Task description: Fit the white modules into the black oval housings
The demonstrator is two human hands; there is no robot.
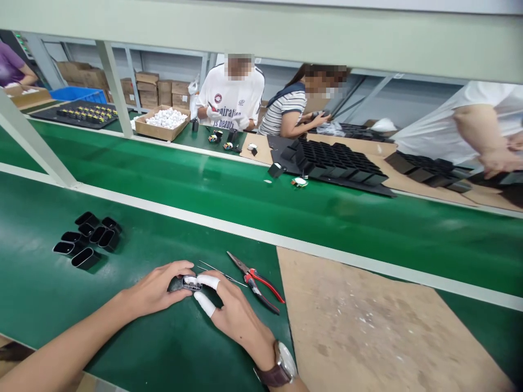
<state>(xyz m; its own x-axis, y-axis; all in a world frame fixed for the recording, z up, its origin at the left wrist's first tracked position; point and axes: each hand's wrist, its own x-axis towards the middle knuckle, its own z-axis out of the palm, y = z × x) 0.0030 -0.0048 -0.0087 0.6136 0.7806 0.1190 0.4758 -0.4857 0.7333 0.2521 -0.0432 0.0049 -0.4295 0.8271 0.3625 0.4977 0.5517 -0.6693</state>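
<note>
Between my two hands, low over the green bench, is a small black housing (192,285) with white material and parts showing at its open end. My left hand (165,287) is closed around its left side, thumb and fingers on either side. My right hand (229,307), with white covers on thumb and index finger and a watch at the wrist, pinches at the housing's right side. Whether the right fingers grip the housing or a part in it, I cannot tell. Just beyond the right hand lie red-and-black long-nose pliers (257,282) and thin metal rods (220,272).
Several empty black housings (86,258) stand to the left. A worn cardboard sheet (368,321) covers the bench at right. Past a pale rail (261,234), a green conveyor belt (183,182) carries a black housing (277,170) and a circuit assembly (299,182). Co-workers sit opposite.
</note>
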